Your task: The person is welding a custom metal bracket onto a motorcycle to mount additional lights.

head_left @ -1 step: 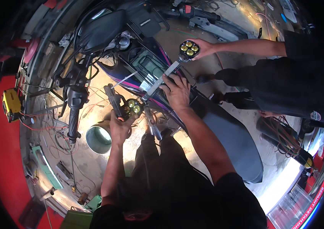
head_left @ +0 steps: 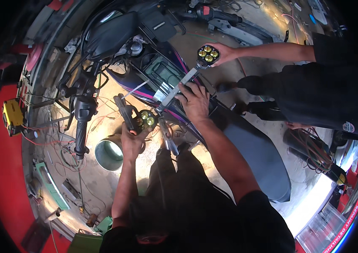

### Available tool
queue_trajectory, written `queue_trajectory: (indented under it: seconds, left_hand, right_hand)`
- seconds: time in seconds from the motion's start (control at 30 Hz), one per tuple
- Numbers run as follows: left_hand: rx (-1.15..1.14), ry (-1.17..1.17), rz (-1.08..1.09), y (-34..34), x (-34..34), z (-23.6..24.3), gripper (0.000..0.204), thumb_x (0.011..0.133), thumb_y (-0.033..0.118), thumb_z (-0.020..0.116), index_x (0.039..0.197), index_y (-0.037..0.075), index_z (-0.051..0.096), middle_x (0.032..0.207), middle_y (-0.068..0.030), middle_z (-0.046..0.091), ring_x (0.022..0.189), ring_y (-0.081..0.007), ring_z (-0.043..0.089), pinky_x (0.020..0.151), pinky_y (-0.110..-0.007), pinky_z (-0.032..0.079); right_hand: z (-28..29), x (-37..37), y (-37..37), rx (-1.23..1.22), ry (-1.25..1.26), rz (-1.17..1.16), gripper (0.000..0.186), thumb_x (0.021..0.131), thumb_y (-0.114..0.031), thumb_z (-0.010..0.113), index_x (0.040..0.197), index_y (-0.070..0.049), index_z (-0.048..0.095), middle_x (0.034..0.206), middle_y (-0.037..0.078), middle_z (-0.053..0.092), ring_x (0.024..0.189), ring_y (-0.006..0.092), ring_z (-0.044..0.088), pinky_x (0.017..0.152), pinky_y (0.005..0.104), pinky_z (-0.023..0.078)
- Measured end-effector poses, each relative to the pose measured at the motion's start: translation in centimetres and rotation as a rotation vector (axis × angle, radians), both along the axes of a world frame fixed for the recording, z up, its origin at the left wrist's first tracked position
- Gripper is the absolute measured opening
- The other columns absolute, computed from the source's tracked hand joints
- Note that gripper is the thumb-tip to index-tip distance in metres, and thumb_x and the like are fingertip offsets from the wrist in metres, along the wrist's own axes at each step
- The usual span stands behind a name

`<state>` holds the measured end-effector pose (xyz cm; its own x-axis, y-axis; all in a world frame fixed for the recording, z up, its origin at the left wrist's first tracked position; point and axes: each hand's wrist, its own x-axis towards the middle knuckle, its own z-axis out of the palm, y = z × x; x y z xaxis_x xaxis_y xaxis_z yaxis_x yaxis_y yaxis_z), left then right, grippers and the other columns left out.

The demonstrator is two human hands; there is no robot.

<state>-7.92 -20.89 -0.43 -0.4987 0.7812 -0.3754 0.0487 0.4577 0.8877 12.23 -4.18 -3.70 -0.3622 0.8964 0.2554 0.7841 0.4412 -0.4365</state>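
Observation:
A flat grey metal bar [head_left: 185, 79] slants over the motorcycle's open middle, with a round auxiliary light with yellow lenses at each end. My left hand [head_left: 132, 140] is closed about the near light [head_left: 146, 119] and the dark elongated piece [head_left: 124, 110] beside it; the exact finger contact is partly hidden. My right hand [head_left: 196, 103] grips the bar near its middle, fingers bent over its edge. At the far end, another person's hand [head_left: 226, 54] holds the second light [head_left: 208, 55], whose lenses face up.
The motorcycle seat [head_left: 253, 156] stretches to the lower right; its handlebar grip [head_left: 81, 137] stands at left. A metal cylinder [head_left: 108, 154] sits on the floor near my left forearm. Loose cables [head_left: 67, 158] lie at left, beside a yellow device [head_left: 13, 117]. The other person stands at right.

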Motion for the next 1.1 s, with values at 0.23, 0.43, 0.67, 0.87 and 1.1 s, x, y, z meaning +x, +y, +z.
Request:
queue_trajectory:
  seconds: [0.23,0.43,0.67,0.87,1.1]
  left_hand:
    - [-0.02,-0.036,0.018,-0.4,0.3,-0.1,0.056,0.075,0.014,0.089,0.117,0.001,0.053,0.098,-0.0049,0.061,0.086,-0.0159,0.055,0.079,-0.031,0.048]
    - [0.039,-0.022,0.031,-0.3,0.5,-0.2,0.054,0.077,0.014,0.088,0.116,0.0,0.054,0.104,-0.0078,0.064,0.09,-0.0171,0.059,0.083,-0.031,0.049]
    - [0.013,0.034,0.023,-0.5,0.2,-0.7,0.057,0.076,0.016,0.089,0.118,-0.001,0.054,0.106,-0.0096,0.066,0.092,-0.0175,0.06,0.084,-0.032,0.05]
    - [-0.002,0.044,0.025,0.1,0.7,0.8,0.058,0.076,0.016,0.089,0.12,0.0,0.055,0.109,-0.0109,0.068,0.097,-0.0173,0.063,0.087,-0.032,0.05]
    - [-0.012,0.052,0.024,0.0,0.3,0.7,0.06,0.075,0.018,0.09,0.121,0.0,0.056,0.106,-0.0102,0.071,0.096,-0.0179,0.065,0.088,-0.033,0.051]
  right_hand:
    - [0.3,0.0,-0.1,-0.041,0.012,-0.01,0.042,0.081,-0.038,0.076,0.12,-0.023,0.073,0.12,-0.003,0.062,0.108,0.0246,0.053,0.09,0.0425,0.041]
    - [0.8,0.0,-0.1,-0.095,-0.013,-0.007,0.046,0.081,-0.041,0.076,0.123,-0.024,0.072,0.123,-0.002,0.061,0.111,0.0254,0.052,0.091,0.0442,0.041]
    - [0.9,-0.3,-0.1,-0.124,-0.02,-0.006,0.049,0.08,-0.044,0.077,0.124,-0.024,0.072,0.125,-0.001,0.059,0.114,0.0266,0.051,0.094,0.045,0.041]
    - [0.3,-0.1,-0.1,-0.074,-0.017,-0.019,0.048,0.079,-0.046,0.076,0.122,-0.025,0.072,0.125,-0.002,0.06,0.113,0.0257,0.051,0.095,0.0454,0.039]
    - [0.6,-0.3,0.0,-0.097,-0.042,-0.014,0.05,0.08,-0.048,0.076,0.124,-0.024,0.072,0.125,0.0,0.06,0.117,0.0276,0.051,0.097,0.047,0.04]
